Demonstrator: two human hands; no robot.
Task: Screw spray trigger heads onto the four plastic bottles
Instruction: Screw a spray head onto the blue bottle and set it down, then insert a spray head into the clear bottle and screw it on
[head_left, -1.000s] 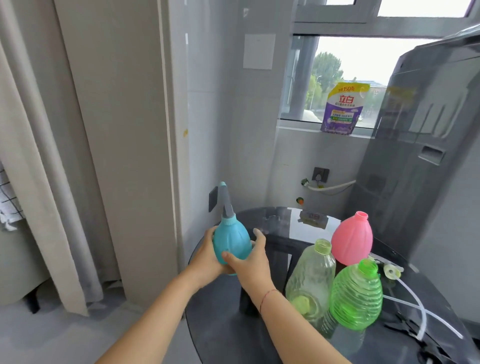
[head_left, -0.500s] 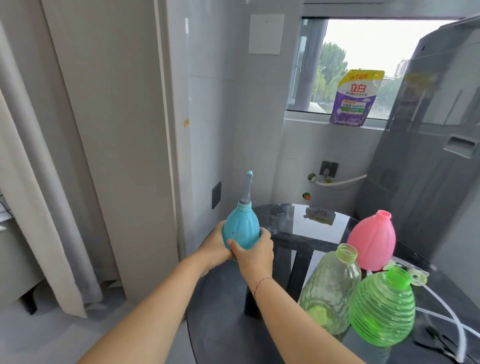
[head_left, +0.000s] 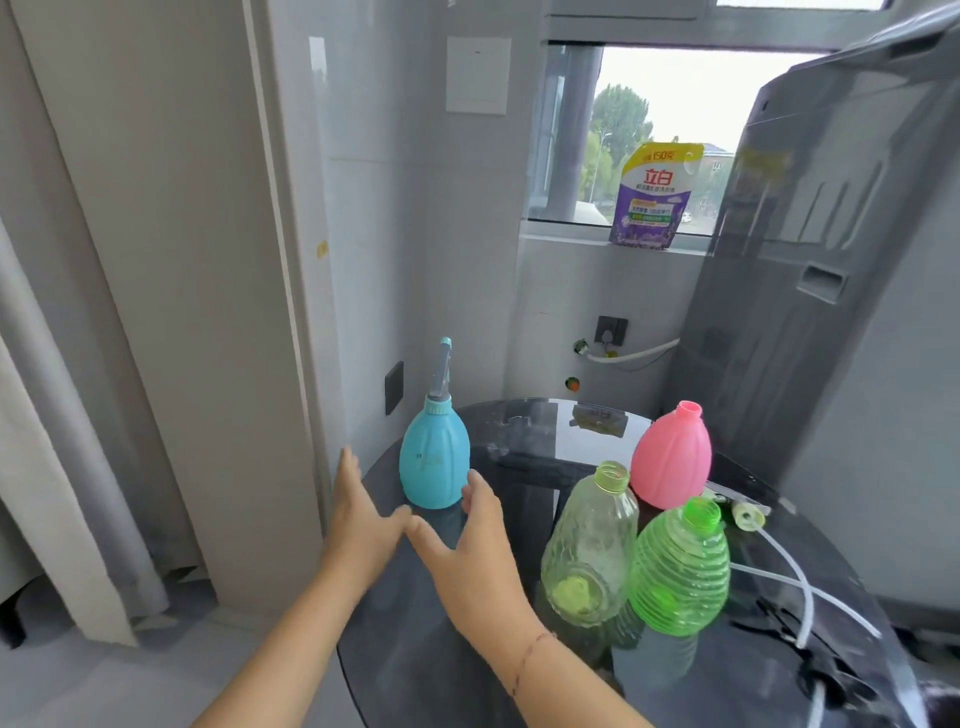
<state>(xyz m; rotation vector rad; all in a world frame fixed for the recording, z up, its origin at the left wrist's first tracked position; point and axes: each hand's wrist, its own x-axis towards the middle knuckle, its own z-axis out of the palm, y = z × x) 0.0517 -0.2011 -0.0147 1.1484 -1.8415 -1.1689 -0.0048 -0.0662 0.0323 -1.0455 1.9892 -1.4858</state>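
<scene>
A blue bottle (head_left: 434, 460) with a grey-blue spray trigger head (head_left: 440, 371) on its neck stands upright at the left of the round dark glass table (head_left: 457, 654). My left hand (head_left: 358, 514) and my right hand (head_left: 470, 551) hover open just in front of it, not touching it. To the right stand three bottles with bare necks: a pink bottle (head_left: 671, 457), a pale clear-green bottle (head_left: 589, 545) and a ribbed bright-green bottle (head_left: 678, 569). A loose trigger head with a white dip tube (head_left: 782, 556) lies on the table behind them.
A wall corner and door frame (head_left: 291, 312) stand close at the left of the table. A grey washing machine (head_left: 810, 312) rises at the right. A detergent pouch (head_left: 652, 197) sits on the windowsill. A curtain (head_left: 62, 467) hangs far left.
Both hands held the blue bottle in the air; now it stands on the table and both hands have let go and opened just in front of it.
</scene>
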